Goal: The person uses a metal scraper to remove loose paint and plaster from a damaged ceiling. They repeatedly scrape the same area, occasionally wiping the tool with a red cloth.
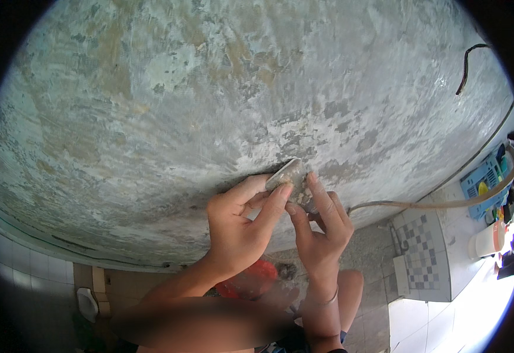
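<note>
A flat grey scraper blade, speckled with pale plaster, is held between my two hands close to the patchy, scraped wall. My left hand pinches its left end, with the thumb on the near face and the fingers behind. On the right end my right hand grips it between thumb and fingers. The index finger of that hand lies along the blade's right side. One straight edge of the blade slants upward beside the wall. My fingers hide part of the blade, so its full shape does not show.
Below my hands is a red container or bag on the floor. A hose or cable runs rightward to a ledge with a blue basket and a white tub. A dark wire sticks out of the wall.
</note>
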`<state>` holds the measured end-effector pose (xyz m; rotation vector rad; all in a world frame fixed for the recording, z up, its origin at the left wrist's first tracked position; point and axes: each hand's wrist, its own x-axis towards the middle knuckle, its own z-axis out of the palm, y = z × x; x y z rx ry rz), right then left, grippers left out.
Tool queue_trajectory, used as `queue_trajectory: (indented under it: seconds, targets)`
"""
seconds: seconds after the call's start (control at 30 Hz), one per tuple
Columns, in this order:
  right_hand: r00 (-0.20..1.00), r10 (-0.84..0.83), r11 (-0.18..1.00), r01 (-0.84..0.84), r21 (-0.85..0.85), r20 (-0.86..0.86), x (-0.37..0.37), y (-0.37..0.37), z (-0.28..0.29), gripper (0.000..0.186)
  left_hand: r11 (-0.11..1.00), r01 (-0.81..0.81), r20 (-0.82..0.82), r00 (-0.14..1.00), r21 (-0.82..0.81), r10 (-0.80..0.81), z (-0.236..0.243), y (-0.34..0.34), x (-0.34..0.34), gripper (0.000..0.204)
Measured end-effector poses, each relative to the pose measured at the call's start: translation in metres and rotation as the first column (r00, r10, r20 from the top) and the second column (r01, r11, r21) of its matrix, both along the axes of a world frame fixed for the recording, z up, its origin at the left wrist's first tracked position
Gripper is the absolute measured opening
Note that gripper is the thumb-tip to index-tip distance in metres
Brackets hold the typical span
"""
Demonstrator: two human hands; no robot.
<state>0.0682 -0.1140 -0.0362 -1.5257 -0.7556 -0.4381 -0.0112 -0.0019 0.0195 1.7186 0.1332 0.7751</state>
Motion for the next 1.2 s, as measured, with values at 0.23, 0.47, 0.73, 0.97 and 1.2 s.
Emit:
queue_trajectory:
  seconds: [0.23,0.47,0.73,0.97,1.2]
  targets:
    - [1.000,0.021,1.000,-0.021,-0.012,0.006,0.001,0.000,-0.001,0.059,1.000,0.000,0.090,0.996,-0.004,0.000,-0.006,-0.002,0.006,0.012]
    - [0.997,-0.005,1.000,0.005,0.008,0.081,0.003,0.003,-0.002,0.060,1.000,-0.013,0.104,0.994,-0.014,0.015,-0.006,-0.003,0.007,0.009]
    - [0.998,-0.025,0.999,0.023,0.046,0.051,0.003,0.004,-0.002,0.062,0.999,0.035,0.065,0.997,0.004,-0.035,-0.006,-0.004,0.008,0.013]
    - [0.999,0.005,1.000,-0.005,-0.009,0.038,0.002,0.000,-0.003,0.058,0.999,-0.008,0.089,0.996,-0.038,0.011,-0.006,-0.006,0.009,0.010]
    - [0.998,-0.026,0.999,0.024,0.030,0.061,0.003,0.003,-0.001,0.062,1.000,-0.017,0.098,0.995,-0.013,0.018,-0.004,-0.006,0.012,0.010]
